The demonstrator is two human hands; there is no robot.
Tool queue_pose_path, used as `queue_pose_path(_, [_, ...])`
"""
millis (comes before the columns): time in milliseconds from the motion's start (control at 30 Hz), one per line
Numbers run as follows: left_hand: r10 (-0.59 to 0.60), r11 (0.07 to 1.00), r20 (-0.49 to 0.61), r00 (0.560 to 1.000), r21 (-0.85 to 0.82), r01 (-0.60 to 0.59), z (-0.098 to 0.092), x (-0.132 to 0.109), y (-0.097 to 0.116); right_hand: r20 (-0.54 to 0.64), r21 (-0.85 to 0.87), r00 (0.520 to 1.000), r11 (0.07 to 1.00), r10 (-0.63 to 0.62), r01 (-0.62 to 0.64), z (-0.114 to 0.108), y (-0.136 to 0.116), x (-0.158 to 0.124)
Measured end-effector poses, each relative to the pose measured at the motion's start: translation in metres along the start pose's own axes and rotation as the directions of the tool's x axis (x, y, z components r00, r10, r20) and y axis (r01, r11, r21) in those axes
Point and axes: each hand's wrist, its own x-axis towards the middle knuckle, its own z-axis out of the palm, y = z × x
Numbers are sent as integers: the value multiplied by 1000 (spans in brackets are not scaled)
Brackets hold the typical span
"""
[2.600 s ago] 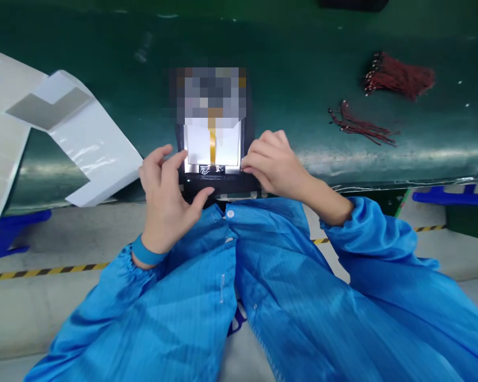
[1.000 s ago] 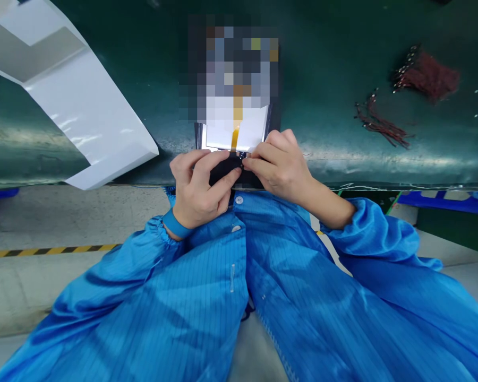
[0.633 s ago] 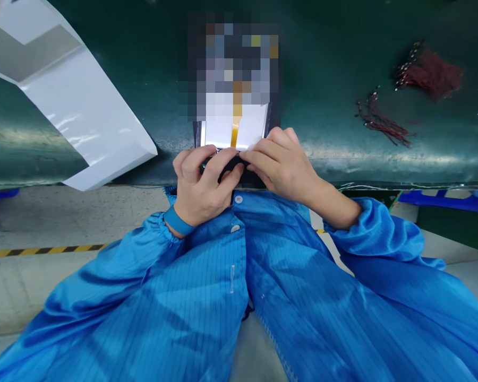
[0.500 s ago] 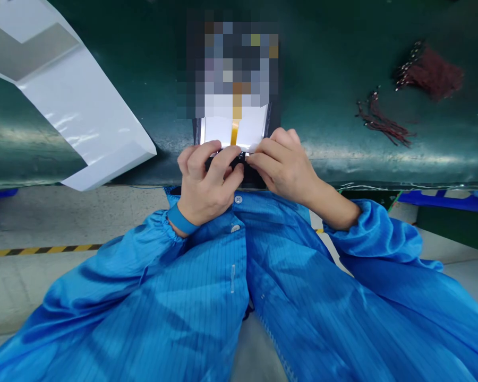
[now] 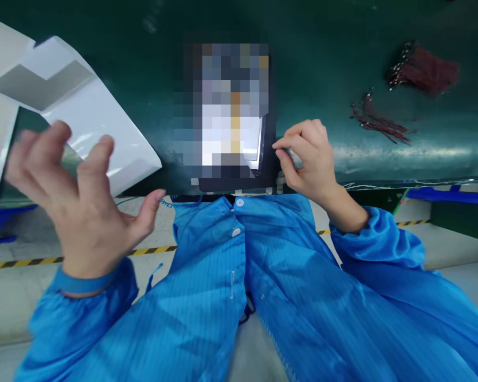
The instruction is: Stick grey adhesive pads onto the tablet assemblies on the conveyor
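A flat black-framed device (image 5: 268, 138) lies at the table's near edge, with white panels inside and a yellow strip down its middle. Pixel blocks hide most of its upper part. My left hand (image 5: 91, 196) is raised at the left, fingers and thumb spread, with nothing in it; it overlaps the view of a folded white sheet (image 5: 123, 138). Just right of the device is my right hand (image 5: 308, 159), its thumb and forefinger drawn together in a pinch. Whether anything small sits between those fingertips cannot be made out.
On the right of the green table (image 5: 322, 63) lie a thick bundle of dark red wires (image 5: 434, 71) and a smaller loose bunch (image 5: 382, 124). A coiled blue cord (image 5: 187, 202) hangs below the table's front edge.
My left hand has left the device and swung far to the left, spreading its fingers. My right hand has drawn off slightly to the right, uncovering the device's near end.
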Motion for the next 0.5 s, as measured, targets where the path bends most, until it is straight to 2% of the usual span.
queue_pose_path(67, [9,993,58,998,121,-16,-7,-6,-20,-1,11,999,999,41,-41,-8,-1,11])
queue_pose_path(133, [-48,993,93,995,111,38,-1,-13,-38,-14,53,998,997,60,-60,-14,-10,24])
queue_pose_path(200, [-49,997,23,999,63,47,12,-20,-48,-9,180,995,979,97,-94,-12,-27,40])
queue_pose_path(233, [1,999,-51,999,47,1,19,-24,-50,31,283,993,952,118,-122,-7,-39,47])
queue_pose_path(300, [164,986,-250,954,54,-155,27,-30,-43,218,516,969,828,120,-219,12,-65,62])
queue_pose_path(367, [320,947,-379,869,108,-302,29,-37,-25,441,666,895,647,60,-371,40,-92,74])
queue_pose_path(400, [377,926,-387,842,132,-354,28,-40,-14,509,695,860,568,47,-442,54,-104,80])
queue_pose_path(433, [417,909,-358,835,151,-389,27,-43,-3,541,703,839,513,61,-492,67,-115,85])
queue_pose_path(500, [446,895,-219,868,109,-432,23,-48,14,512,713,849,485,132,-506,86,-132,94])
